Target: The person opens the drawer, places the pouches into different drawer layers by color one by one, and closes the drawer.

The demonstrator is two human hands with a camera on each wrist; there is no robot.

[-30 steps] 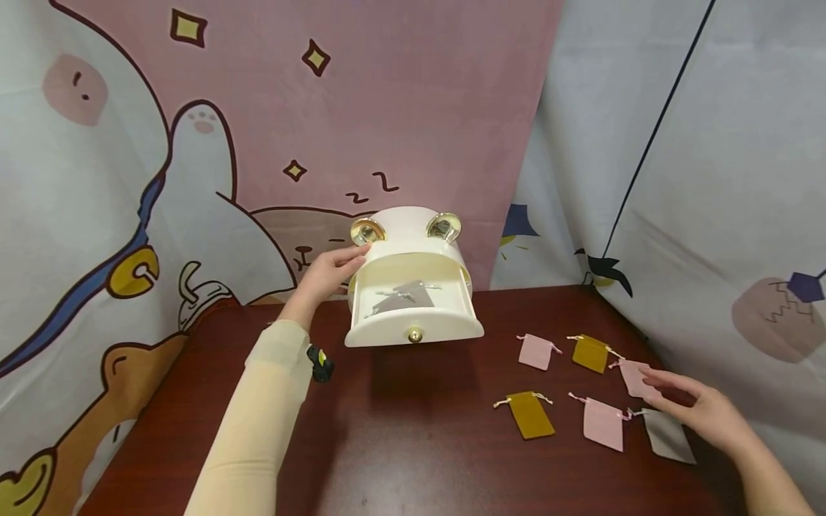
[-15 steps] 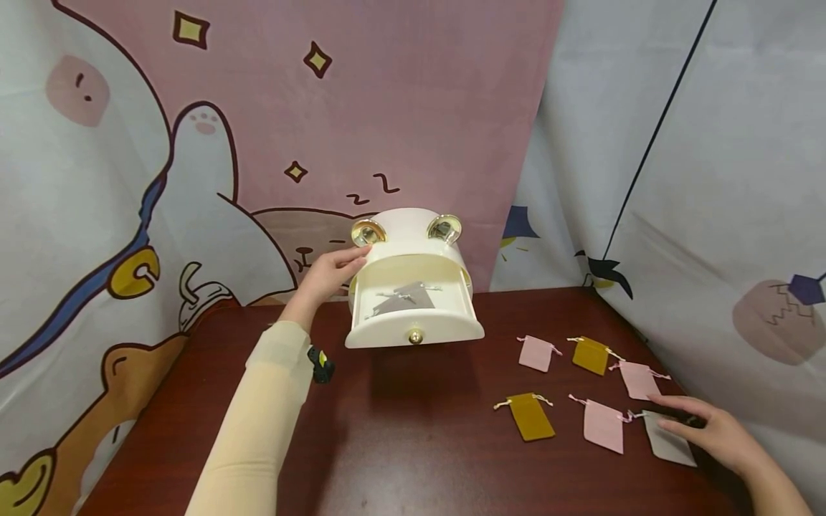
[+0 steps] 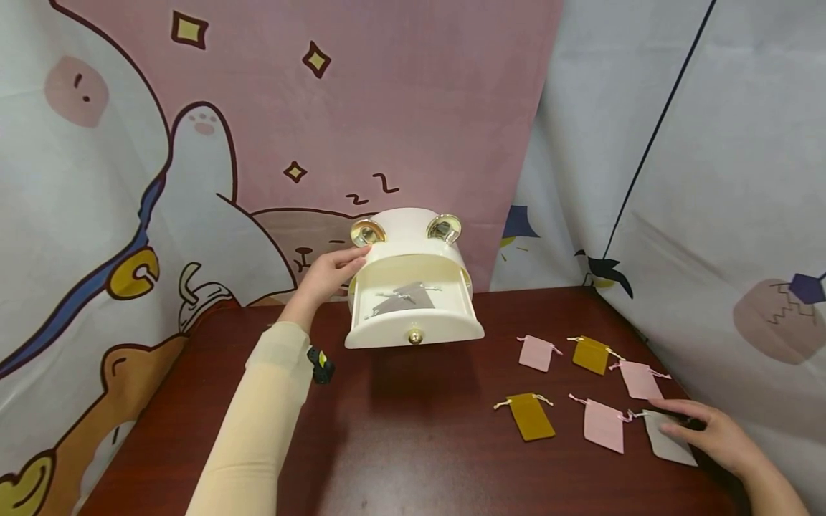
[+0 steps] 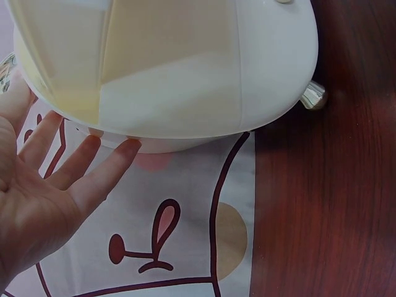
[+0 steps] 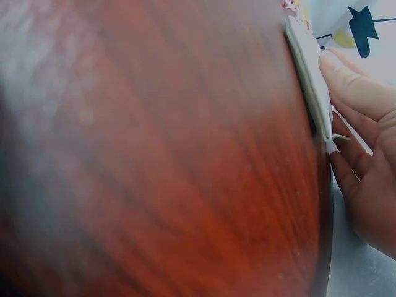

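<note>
A cream-white drawer box [image 3: 408, 223] with two gold-rimmed round eyes stands at the back of the table. Its drawer [image 3: 381, 334], with a gold knob, is pulled out and holds grey drawstring pouches [image 3: 408, 301]. My left hand [image 3: 323, 276] rests against the left side of the box; in the left wrist view its extended fingertips [image 4: 129, 147] touch the wall. At the right, my right hand [image 3: 719, 436] is over a grey drawstring pouch [image 3: 663, 446] lying on the table. The right wrist view has the thumb [image 5: 346, 80] by the pouch's upper face and fingertips at its edge.
Pink pouches [image 3: 535, 354] [image 3: 640, 381] [image 3: 603, 426] and mustard pouches [image 3: 590, 356] [image 3: 531, 417] lie apart on the dark red wooden table [image 3: 413, 444]. Cartoon-printed cloth [image 3: 439, 107] hangs close behind and at both sides.
My right hand has moved down and toward me from over the far-right pink pouch to the grey pouch. My left hand, the box and the pouches have not moved.
</note>
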